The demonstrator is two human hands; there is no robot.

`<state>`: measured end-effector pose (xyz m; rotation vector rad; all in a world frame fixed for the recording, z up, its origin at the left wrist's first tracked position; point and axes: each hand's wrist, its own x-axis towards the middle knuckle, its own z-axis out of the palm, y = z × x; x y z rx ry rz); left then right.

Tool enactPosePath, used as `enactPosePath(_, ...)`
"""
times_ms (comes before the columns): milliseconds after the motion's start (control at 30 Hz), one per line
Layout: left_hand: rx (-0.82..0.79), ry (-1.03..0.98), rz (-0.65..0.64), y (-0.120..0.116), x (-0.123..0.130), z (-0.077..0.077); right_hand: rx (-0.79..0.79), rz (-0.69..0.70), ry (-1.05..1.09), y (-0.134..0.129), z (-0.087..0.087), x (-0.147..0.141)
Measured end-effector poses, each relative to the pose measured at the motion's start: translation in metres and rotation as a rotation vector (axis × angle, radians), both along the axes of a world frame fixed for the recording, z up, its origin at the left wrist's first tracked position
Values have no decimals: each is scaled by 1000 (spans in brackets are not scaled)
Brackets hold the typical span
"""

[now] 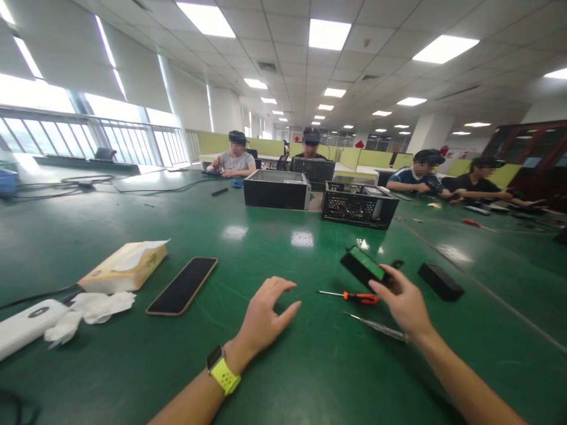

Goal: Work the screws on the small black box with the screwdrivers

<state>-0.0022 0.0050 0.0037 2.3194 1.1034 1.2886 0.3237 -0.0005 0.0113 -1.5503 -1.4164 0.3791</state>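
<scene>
My right hand point(405, 304) grips the near end of a black box-shaped part with a green circuit board point(364, 267) on its upper side. That part is tilted and held just over the table; its exact kind I cannot make out. My left hand point(266, 313), thumb and fingers apart, hovers over the green table point(305, 366) with nothing in it. Between the hands lies a screwdriver with an orange and black handle point(362, 298). Closer to me, partly under my right hand, is a slim silver pointed tool point(376, 326). A plain black block point(440, 281) lies to the right.
On the left are a smartphone point(183, 286), a tissue pack point(128, 265), crumpled tissues point(100, 307) and a white device point(29, 327). Two open metal computer cases point(277, 192) point(359, 205) stand farther back. Several people sit around the table; another screwdriver point(473, 222) lies far right.
</scene>
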Motion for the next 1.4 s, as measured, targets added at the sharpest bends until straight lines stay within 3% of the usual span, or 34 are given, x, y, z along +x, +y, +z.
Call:
enactPosePath(67,-29,-30,48,2,-2,-1,-66,220,-3,-10,-7,-39)
enactPosePath(167,-74,-42,-4,2,-5,-1,-92,396,-121,-27,-12,-75)
enactPosePath(300,-109,116,-171,-1,-8,1,-133,586,-241,-43,-11,-98)
enactPosePath(400,-169,232,-191,-2,-10,1,-159,684,-294,-41,-4,-96)
enactPosePath(500,-219,261,-177,-2,-9,-2,-134,591,-318,-19,8,-72)
enactPosePath(600,-237,227,-164,0,-2,-6,-124,213,-424,22,17,-34)
enactPosePath(733,-232,180,-176,1,8,-7,-227,71,-478,71,6,3)
enactPosePath(900,-217,206,-197,-1,-2,0,-309,140,-471,89,-17,8)
enactPosePath(1033,-224,245,-154,-3,-10,-1,-305,207,-402,90,-19,5)
enactPosePath(1200,-216,212,-129,-2,-3,-7,-243,292,-261,83,5,1)
enactPosePath(1400,-118,53,-106,-3,-1,-5,-319,634,-151,46,53,-26)
